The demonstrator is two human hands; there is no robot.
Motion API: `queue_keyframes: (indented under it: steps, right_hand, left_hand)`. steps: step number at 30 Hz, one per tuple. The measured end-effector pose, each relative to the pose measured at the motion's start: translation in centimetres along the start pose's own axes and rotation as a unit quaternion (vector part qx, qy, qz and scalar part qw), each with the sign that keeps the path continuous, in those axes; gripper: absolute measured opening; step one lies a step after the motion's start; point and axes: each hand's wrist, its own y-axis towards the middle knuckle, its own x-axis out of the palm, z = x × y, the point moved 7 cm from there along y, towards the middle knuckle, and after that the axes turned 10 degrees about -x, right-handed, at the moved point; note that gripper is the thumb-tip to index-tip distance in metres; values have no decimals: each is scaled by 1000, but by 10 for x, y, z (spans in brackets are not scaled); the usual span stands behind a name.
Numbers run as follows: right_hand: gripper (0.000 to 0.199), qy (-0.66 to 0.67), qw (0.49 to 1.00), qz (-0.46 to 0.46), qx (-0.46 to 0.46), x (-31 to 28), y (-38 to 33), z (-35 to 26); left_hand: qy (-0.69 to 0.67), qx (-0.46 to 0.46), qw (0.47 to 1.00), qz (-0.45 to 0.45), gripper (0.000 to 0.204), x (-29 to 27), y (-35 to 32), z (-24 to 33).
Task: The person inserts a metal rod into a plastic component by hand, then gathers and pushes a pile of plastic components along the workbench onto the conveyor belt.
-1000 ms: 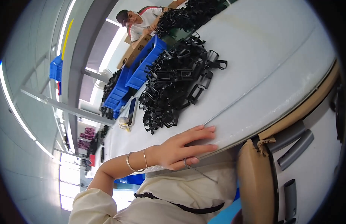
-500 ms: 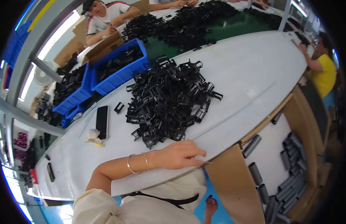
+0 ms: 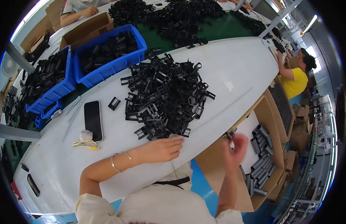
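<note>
We are resting our left hand (image 3: 163,149) flat on the white table (image 3: 236,71), fingers loosely spread, gripping nothing; just beyond its fingertips the pile of black plastic clips (image 3: 165,97) is lying tangled, dark and angular. We judge the picking step is under way; the next move calls for reaching forward to single out one clip. Our right hand (image 3: 234,147) is hovering blurred over the cardboard box (image 3: 271,112); we cannot tell its grip.

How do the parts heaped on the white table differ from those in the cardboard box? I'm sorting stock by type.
The black parts are open, frame-like clips in a tangled heap; the grey parts in the cardboard box look like tubes laid side by side. The left hand rests beside the heap; the blurred right hand is above the box.
</note>
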Motion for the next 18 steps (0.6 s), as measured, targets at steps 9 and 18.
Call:
queue_keyframes:
  steps: [9,18]
  right_hand:
    - [41,-55,966,-198,-156,133,101,25]
    - [57,-83,989,-125,14,153,90,98]
  left_hand:
    - [-119,-190,974,16,42,-45,-27,-33]
    - [-16,-566,814,131,91,-49,-4,-151]
